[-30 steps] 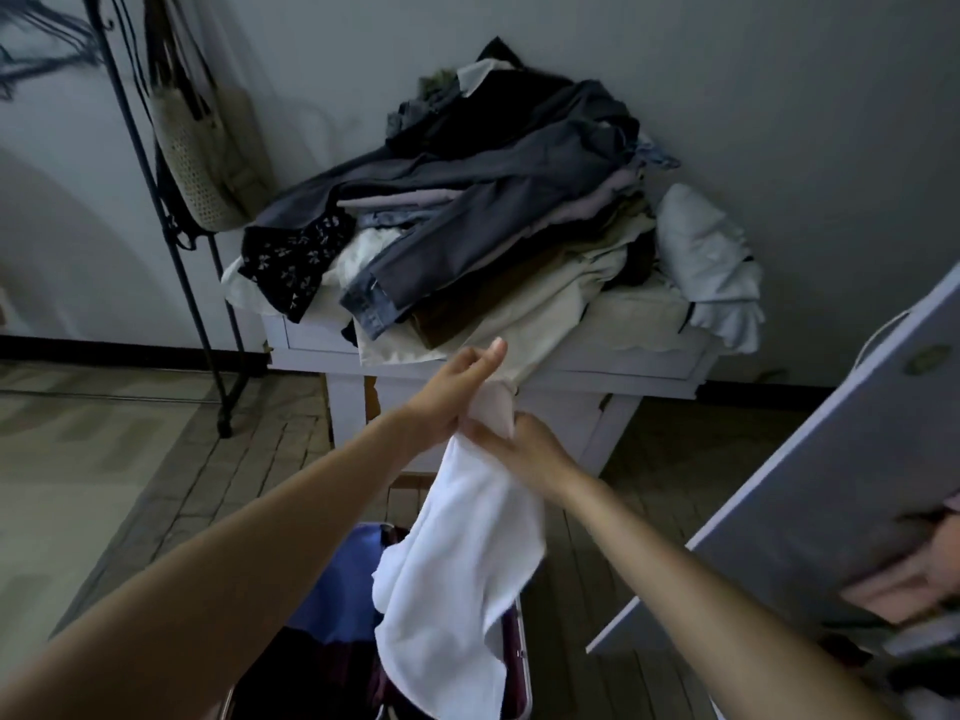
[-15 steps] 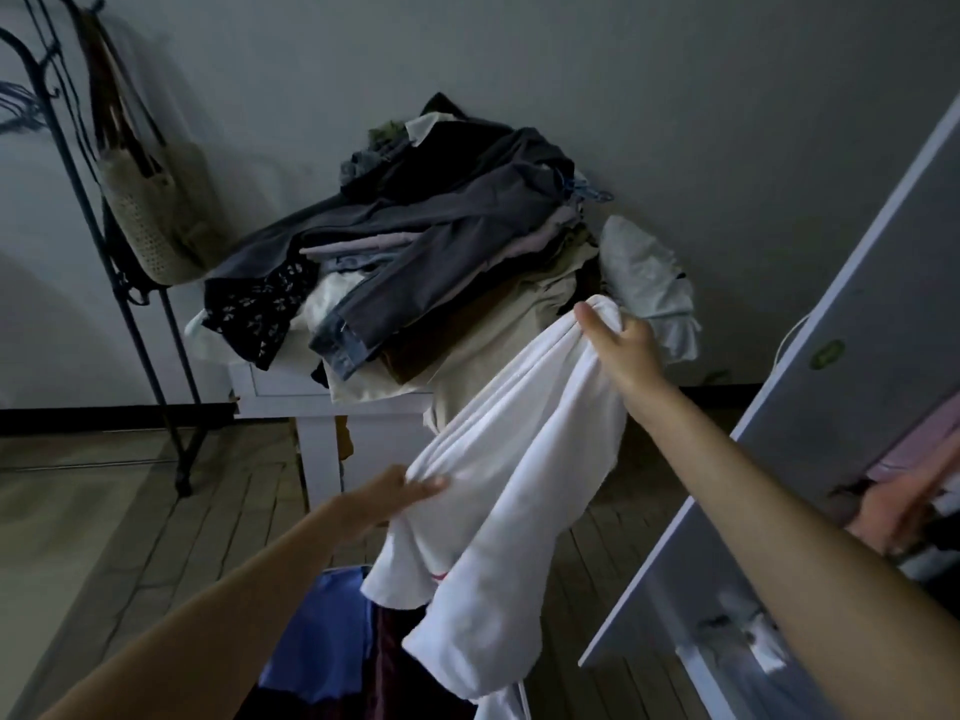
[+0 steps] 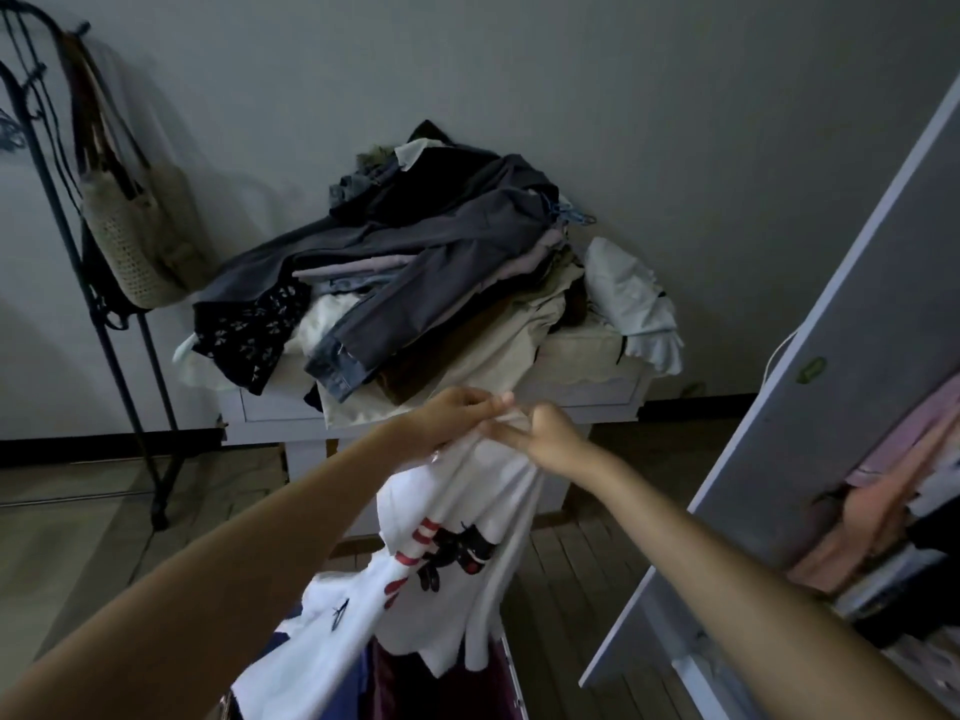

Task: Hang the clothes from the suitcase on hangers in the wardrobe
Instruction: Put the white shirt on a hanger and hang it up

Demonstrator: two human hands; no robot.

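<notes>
1. Left hand [image 3: 457, 415]: at frame centre, fingers curled and pinching the bunched top edge of the white T-shirt [image 3: 452, 553]; its fingertips touch those of the other hand.
2. Right hand [image 3: 545, 433]: just at 3 o'clock of the left hand, thumb and curled fingers gripping the same gathered edge; two fingers extend toward the left hand.
3. White T-shirt: hangs from both hands toward 6 o'clock, held up in the air; a red-and-black print faces the camera on its lower middle.
4. Suitcase [image 3: 511, 683]: at 6 o'clock, directly below the shirt, open; only part of its rim shows, with blue and dark maroon cloth inside. The shirt's hem reaches its opening; whether it touches the contents cannot be told.
5. Pile of clothes [image 3: 415, 272]: at 12 o'clock beyond the hands, heaped on a white side table [image 3: 571, 397]; grey trousers lie on top, a dark floral piece hangs at its left edge.
6. Wardrobe door [image 3: 810, 407]: at 3 o'clock, swung open; pink and pale garments [image 3: 883, 501] show behind it.
7. Coat stand [image 3: 119, 356]: at 10 o'clock, black metal, carrying a woven bag [image 3: 140, 236].
</notes>
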